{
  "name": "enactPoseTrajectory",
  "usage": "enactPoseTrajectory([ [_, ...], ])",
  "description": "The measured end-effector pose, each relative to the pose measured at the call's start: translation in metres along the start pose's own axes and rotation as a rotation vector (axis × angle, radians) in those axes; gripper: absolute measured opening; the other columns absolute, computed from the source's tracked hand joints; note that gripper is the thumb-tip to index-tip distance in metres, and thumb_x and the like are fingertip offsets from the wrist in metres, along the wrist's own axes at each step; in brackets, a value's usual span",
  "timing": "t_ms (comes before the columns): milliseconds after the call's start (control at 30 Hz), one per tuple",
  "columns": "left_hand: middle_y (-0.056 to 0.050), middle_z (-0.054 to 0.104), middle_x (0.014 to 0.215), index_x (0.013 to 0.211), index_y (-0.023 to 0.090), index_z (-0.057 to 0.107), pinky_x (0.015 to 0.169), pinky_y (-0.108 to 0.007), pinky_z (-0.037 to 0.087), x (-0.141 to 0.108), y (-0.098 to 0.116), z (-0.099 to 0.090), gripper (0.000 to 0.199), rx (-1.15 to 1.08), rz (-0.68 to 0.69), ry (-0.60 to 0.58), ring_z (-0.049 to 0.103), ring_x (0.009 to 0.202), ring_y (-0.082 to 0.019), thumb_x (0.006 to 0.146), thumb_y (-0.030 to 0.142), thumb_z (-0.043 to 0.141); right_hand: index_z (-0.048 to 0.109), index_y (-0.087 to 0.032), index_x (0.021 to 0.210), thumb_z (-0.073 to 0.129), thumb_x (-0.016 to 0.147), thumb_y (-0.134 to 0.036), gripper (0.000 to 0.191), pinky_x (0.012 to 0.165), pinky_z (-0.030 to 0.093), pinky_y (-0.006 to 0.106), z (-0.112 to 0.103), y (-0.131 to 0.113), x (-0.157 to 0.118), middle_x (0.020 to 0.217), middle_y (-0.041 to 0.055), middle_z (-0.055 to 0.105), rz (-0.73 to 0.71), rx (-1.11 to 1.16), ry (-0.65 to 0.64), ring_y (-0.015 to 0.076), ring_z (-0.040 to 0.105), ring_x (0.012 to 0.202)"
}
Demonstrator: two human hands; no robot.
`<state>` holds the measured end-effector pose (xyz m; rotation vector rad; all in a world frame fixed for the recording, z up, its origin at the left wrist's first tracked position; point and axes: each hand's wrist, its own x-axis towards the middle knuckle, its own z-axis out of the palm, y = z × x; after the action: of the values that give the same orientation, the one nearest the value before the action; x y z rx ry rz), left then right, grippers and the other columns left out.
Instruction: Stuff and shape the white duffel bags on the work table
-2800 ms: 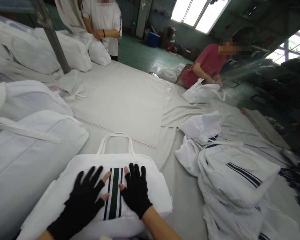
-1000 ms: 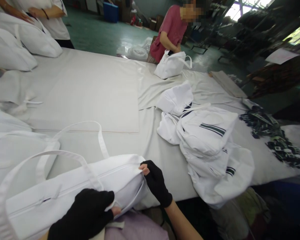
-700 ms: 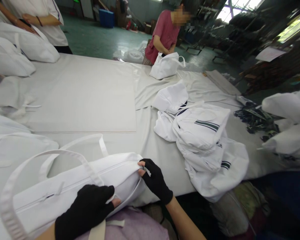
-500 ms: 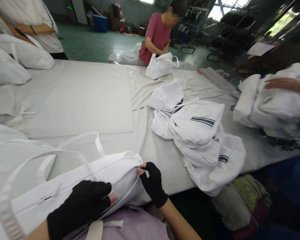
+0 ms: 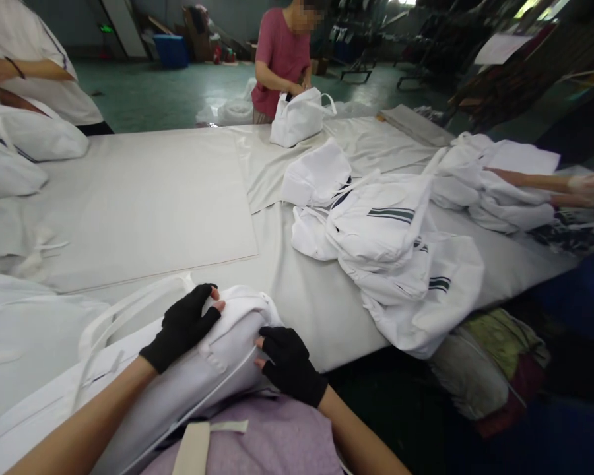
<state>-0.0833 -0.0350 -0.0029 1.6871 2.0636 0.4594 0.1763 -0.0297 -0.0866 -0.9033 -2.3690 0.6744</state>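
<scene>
A long white bag (image 5: 178, 389) with a zipper and strap handles (image 5: 109, 323) lies across the near edge of the table, against a lilac garment. My left hand (image 5: 185, 323), in a black fingerless glove, is closed on the bag's upper side, close to a handle. At the bag's right end, my right hand (image 5: 290, 363), gloved alike, grips the fabric near the piped seam between thumb and fingers. Parts of the fingertips on both hands are hidden by the gloves and cloth.
A pile of white bags (image 5: 381, 244) with green-and-navy stripes lies right of centre. Across the table (image 5: 168, 198), a person in a pink shirt handles a white bag (image 5: 299, 115). Another person stands at far left by white bags (image 5: 54, 135). Someone's arm (image 5: 529, 181) reaches in from the right onto white bags.
My left hand has moved forward and right along the bag. My right hand has shifted slightly down and left at its end. The arm at right has lowered its white bags onto the table.
</scene>
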Motion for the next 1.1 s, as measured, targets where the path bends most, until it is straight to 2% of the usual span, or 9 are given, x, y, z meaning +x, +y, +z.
enactPoseTrajectory([
  [133,-0.002,0.067,0.104,0.108,0.024,0.056,0.078,-0.03,0.042,0.018,0.008,-0.002,0.034,0.037,-0.025,-0.059,0.062,0.095,-0.02,0.092,0.05,0.04,0.063,-0.02,0.104,0.057,0.087,-0.048,0.034,0.072,0.046,0.034,-0.008,0.003,0.01,0.107,0.0074,0.067,-0.142,-0.048,-0.184,0.0213,0.061,0.084],
  [267,-0.004,0.068,0.08,0.077,0.019,0.059,0.067,-0.03,0.038,0.033,0.014,0.0,0.041,0.139,-0.032,-0.196,0.063,0.077,-0.021,0.09,0.054,0.041,0.064,-0.02,0.077,0.06,0.079,-0.061,0.042,0.05,0.032,0.029,-0.011,-0.003,0.021,0.076,0.0025,0.064,-0.195,-0.163,-0.324,0.0153,0.054,0.057],
  [467,-0.003,0.065,0.076,0.075,0.019,0.057,0.065,-0.029,0.036,0.025,0.012,0.018,0.036,0.182,0.031,-0.131,0.061,0.074,-0.02,0.09,0.048,0.044,0.064,-0.02,0.072,0.058,0.083,-0.053,0.035,0.047,0.025,0.028,-0.01,-0.021,-0.015,0.072,0.0037,0.064,-0.143,-0.231,-0.399,0.0172,0.058,0.059],
  [633,-0.006,0.066,0.087,0.083,0.017,0.062,0.07,-0.03,0.04,0.023,0.016,0.028,0.033,0.295,0.142,-0.083,0.062,0.081,-0.021,0.093,0.041,0.042,0.063,-0.019,0.074,0.053,0.089,-0.044,0.031,0.048,0.029,0.03,-0.012,-0.021,-0.043,0.073,0.004,0.064,-0.11,-0.239,-0.317,0.0174,0.059,0.059],
  [767,-0.008,0.056,0.133,0.129,0.023,0.053,0.071,-0.036,0.043,0.007,0.032,0.005,0.038,0.538,0.254,-0.002,0.063,0.084,-0.024,0.097,0.035,0.037,0.062,-0.021,0.076,0.047,0.094,-0.044,0.033,0.05,0.033,0.029,-0.004,-0.015,-0.049,0.073,0.0013,0.065,-0.06,-0.129,-0.234,0.0168,0.061,0.064],
  [833,-0.013,0.047,0.142,0.137,0.023,0.046,0.071,-0.043,0.043,-0.009,0.045,-0.008,0.044,0.697,0.341,0.088,0.062,0.085,-0.03,0.097,0.039,0.038,0.064,-0.022,0.086,0.046,0.095,-0.038,0.026,0.052,0.038,0.027,0.003,-0.015,-0.054,0.078,-0.0002,0.068,0.045,-0.012,-0.162,0.0155,0.064,0.069],
  [900,-0.014,0.052,0.136,0.132,0.021,0.051,0.073,-0.045,0.043,-0.023,0.059,-0.012,0.044,0.68,0.471,0.142,0.061,0.091,-0.033,0.095,0.043,0.044,0.064,-0.021,0.101,0.047,0.094,-0.032,0.022,0.057,0.044,0.026,0.009,-0.017,-0.057,0.086,-0.0001,0.071,0.233,0.135,-0.026,0.0143,0.065,0.07],
  [1000,-0.011,0.062,0.122,0.126,0.021,0.053,0.08,-0.042,0.045,-0.03,0.07,0.003,0.038,0.474,0.705,0.064,0.058,0.1,-0.029,0.092,0.039,0.053,0.06,-0.019,0.12,0.048,0.092,-0.033,0.033,0.065,0.05,0.027,0.012,-0.023,-0.055,0.096,0.0032,0.072,0.447,0.26,0.167,0.0165,0.067,0.075],
  [1100,-0.013,0.063,0.113,0.117,0.016,0.058,0.078,-0.04,0.046,-0.021,0.071,0.026,0.03,0.367,0.805,0.001,0.057,0.095,-0.027,0.091,0.031,0.055,0.056,-0.02,0.128,0.045,0.094,-0.038,0.041,0.065,0.051,0.03,0.01,-0.026,-0.049,0.098,0.0054,0.072,0.504,0.224,0.177,0.0201,0.069,0.078],
])
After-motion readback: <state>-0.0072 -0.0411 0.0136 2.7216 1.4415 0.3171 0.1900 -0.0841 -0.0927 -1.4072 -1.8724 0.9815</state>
